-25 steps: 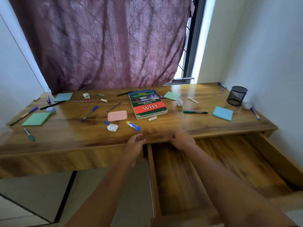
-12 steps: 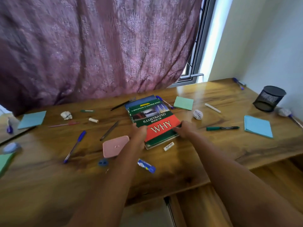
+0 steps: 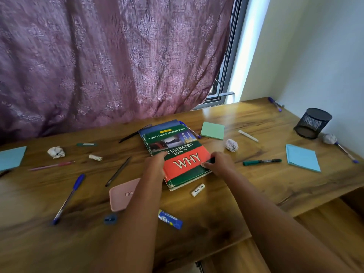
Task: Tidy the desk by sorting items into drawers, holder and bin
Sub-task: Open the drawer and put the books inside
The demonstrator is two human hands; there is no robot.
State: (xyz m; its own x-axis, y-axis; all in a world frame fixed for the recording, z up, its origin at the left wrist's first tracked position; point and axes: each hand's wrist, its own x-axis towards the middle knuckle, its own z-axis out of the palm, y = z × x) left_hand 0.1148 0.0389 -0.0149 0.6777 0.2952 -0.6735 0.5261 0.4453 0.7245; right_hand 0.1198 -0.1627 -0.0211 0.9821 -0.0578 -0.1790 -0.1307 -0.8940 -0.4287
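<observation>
A green and red book titled "Illustrated Book of WHY" lies in the middle of the wooden desk. My left hand grips its left edge, and my right hand grips its right edge with the thumb on the cover. A second book lies under it, only its blue far edge showing. The black mesh holder stands at the far right. An open drawer shows at the bottom right below the desk edge.
Scattered around are pens, a green marker, crumpled paper balls, green and blue sticky-note pads, a pink case, a glue stick, an eraser and a sharpener. A curtain hangs behind.
Both hands left the front desk edge, reached forward and took hold of the book's two sides. The view moved closer to the desk.
</observation>
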